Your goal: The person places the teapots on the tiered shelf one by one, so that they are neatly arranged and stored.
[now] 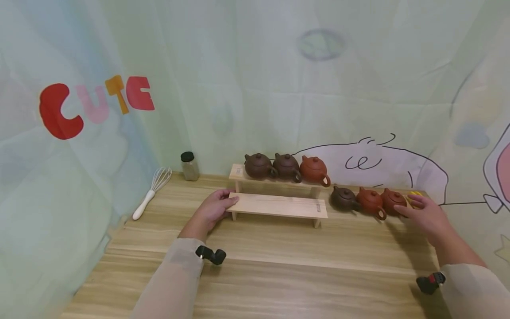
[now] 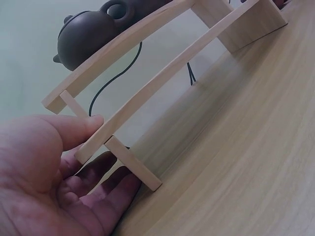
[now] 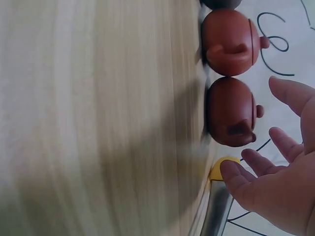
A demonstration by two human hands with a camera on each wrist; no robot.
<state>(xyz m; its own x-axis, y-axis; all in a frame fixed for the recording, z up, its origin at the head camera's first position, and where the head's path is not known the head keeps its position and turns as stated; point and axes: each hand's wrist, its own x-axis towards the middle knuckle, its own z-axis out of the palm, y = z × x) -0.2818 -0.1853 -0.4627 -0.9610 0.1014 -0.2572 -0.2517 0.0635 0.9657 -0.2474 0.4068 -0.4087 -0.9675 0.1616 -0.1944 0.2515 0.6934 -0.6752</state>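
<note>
My left hand [image 1: 215, 208] grips the left end of the lower board of a small wooden stand [image 1: 279, 205]. In the left wrist view its thumb [image 2: 81, 129] presses the board from above, with fingers curled underneath. Two dark brown teapots [image 1: 258, 166] and a reddish one [image 1: 313, 169] sit on the higher board [image 1: 238, 171] behind. My right hand [image 1: 432, 219] hovers with spread fingers beside the rightmost red teapot [image 3: 230, 112]; the right wrist view shows a gap between them. Another red teapot [image 1: 370, 201] and a dark teapot [image 1: 343, 199] stand to its left.
A yellow-topped object [image 3: 216, 194] lies by the right hand, partly hidden. At the left are a white-handled whisk [image 1: 149, 195] and a black-lidded jar [image 1: 190, 167]. A printed cloth [image 1: 263, 88] hangs behind the wooden table [image 1: 287, 252].
</note>
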